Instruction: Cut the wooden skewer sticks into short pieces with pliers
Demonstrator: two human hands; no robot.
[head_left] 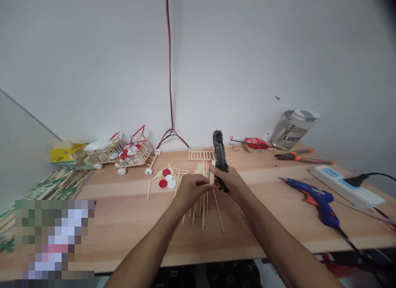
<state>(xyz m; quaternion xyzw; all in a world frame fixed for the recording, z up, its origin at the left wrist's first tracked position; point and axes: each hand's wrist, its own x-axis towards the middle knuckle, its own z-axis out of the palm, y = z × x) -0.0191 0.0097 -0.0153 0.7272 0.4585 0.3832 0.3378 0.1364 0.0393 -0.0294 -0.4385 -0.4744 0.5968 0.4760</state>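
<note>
My right hand (232,182) is wrapped round the handles of a dark cutting plier (219,152), whose head points up and away. My left hand (192,189) is closed in a pinch on a thin wooden stick (212,181), held up against the plier. Both hands hover over a loose pile of wooden sticks (201,201) on the wooden table (123,213). A small stick ladder frame (201,154) lies just behind the pile.
Red and white bottle caps (166,178) lie left of the pile. Stick-built carts (130,152) stand at the back left. A blue glue gun (318,199), power strip (340,181), orange pliers (301,156), red dish (255,144) and tilted jar (293,128) sit right.
</note>
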